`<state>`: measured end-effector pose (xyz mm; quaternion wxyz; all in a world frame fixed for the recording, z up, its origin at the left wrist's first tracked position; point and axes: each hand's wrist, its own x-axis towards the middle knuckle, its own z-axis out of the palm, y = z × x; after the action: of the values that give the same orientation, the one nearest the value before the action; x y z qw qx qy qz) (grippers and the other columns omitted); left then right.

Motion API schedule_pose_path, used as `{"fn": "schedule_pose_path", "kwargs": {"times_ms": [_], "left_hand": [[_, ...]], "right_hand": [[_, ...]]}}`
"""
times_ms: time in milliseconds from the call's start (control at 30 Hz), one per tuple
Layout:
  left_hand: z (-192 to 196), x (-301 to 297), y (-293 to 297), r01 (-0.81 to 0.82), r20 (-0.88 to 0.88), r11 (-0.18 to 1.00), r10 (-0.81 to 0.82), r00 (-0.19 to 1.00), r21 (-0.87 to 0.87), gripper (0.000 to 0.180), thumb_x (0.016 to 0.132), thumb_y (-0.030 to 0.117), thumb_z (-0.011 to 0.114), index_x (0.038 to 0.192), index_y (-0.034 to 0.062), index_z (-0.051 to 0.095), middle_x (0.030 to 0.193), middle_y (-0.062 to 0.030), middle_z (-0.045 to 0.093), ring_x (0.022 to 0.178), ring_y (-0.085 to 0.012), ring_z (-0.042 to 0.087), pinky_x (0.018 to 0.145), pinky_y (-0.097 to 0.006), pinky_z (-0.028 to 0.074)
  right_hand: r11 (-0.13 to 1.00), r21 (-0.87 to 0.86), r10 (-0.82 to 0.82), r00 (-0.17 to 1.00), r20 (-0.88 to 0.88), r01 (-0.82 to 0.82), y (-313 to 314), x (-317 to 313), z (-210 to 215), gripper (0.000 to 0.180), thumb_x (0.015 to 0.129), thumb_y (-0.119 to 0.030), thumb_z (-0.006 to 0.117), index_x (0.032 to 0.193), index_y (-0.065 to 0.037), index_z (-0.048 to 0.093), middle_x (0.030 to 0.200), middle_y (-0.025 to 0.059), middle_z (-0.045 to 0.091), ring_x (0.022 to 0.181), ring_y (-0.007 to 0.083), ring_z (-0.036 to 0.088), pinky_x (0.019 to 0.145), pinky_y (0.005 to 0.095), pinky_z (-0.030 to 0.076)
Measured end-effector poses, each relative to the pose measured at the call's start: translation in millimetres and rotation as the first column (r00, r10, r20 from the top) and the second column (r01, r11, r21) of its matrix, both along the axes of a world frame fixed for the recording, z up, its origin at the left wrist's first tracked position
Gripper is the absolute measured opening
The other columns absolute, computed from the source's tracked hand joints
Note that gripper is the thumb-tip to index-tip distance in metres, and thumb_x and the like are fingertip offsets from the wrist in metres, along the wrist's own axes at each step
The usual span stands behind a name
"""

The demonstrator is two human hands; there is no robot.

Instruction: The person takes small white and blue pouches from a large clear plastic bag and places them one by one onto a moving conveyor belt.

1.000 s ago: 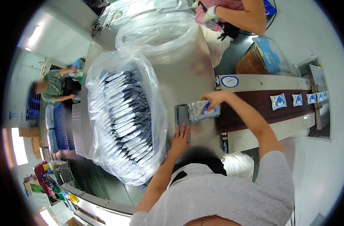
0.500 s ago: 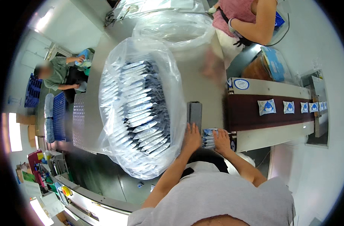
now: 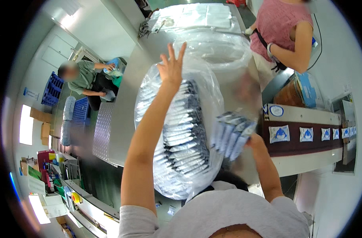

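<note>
A large clear plastic bag [image 3: 217, 93] lies open on the metal table, and rows of small blue and silver packets [image 3: 185, 131] stand closely packed inside it. Over the bag's far end my left hand [image 3: 171, 68] is raised with its fingers spread and nothing in it; whether it touches the film I cannot tell. My right hand [image 3: 254, 141] grips a stack of blue and white packets [image 3: 233, 133] at the bag's right side, slightly blurred. Its fingers are partly hidden behind the stack.
A dark conveyor belt [image 3: 296, 147] on the right carries a line of packets [image 3: 279, 134]. Another clear bag [image 3: 212, 47] lies farther up the table [image 3: 125, 107]. A co-worker in pink [image 3: 282, 27] stands at the far right; another person [image 3: 87, 77] sits at the left.
My left hand has moved up and left from the dark grey block to above the bag. My right hand has lifted a stack of packets off the table. The view has shifted.
</note>
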<state>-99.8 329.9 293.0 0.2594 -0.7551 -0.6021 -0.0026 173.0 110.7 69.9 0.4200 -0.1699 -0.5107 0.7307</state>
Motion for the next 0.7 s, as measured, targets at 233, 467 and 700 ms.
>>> {"fn": "schedule_pose_path", "kwargs": {"times_ms": [233,467,700], "left_hand": [[67,-68,90,0.133,0.006,0.985,-0.133,0.991,-0.114,0.017,0.074,0.000,0.062,0.087,0.0100,0.068,0.093,-0.0079,0.068,0.089,-0.0250,0.066,0.070,-0.034,0.055],[65,-75,135,0.365,-0.246,0.925,-0.381,0.891,-0.109,0.012,0.082,0.021,0.061,0.077,0.0115,0.067,0.083,-0.0068,0.066,0.077,-0.0254,0.067,0.064,-0.036,0.054],[68,-68,140,0.404,-0.212,0.913,-0.405,0.889,-0.049,0.013,0.083,0.021,0.060,0.077,0.0119,0.067,0.085,-0.0043,0.066,0.077,-0.0246,0.067,0.065,-0.035,0.054]], "right_hand": [[0.989,0.109,0.083,0.984,0.157,-0.101,203,-151,73,0.057,0.068,-0.009,0.074,0.120,-0.005,0.051,0.110,0.0101,0.059,0.097,0.0184,0.057,0.076,0.0322,0.049],[0.807,0.584,-0.531,0.540,0.653,0.088,320,-154,134,0.086,0.054,-0.021,0.081,0.128,-0.008,0.040,0.116,0.0111,0.056,0.109,0.0252,0.052,0.089,0.0345,0.043],[0.591,0.605,-0.755,-0.101,0.648,-0.533,325,-225,114,0.068,0.058,-0.023,0.080,0.117,-0.010,0.051,0.112,0.0123,0.055,0.110,0.0306,0.050,0.092,0.0583,0.034]]}}
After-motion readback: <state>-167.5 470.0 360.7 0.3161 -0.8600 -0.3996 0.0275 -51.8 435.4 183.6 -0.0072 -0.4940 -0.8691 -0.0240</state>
